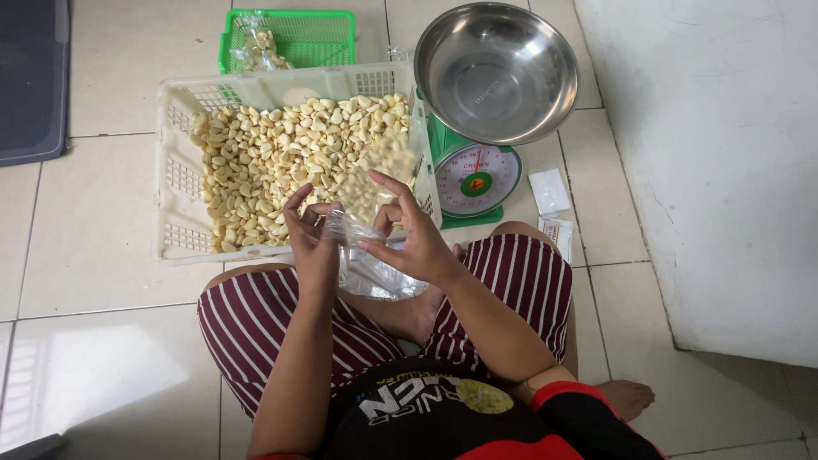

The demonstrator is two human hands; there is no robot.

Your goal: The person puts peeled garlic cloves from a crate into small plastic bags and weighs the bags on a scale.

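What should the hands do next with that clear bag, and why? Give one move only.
Probably pull the mouth of the clear plastic bag open. Both the left hand and the right hand pinch its top edge, which looks flat and unopened, just in front of the white crate of peeled garlic cloves. The bag looks empty.

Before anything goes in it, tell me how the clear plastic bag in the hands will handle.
The clear plastic bag looks floppy: it crumples and sags between the left hand and right hand. Probably very light, since it looks thin and empty. Its glossy film may be slippery.
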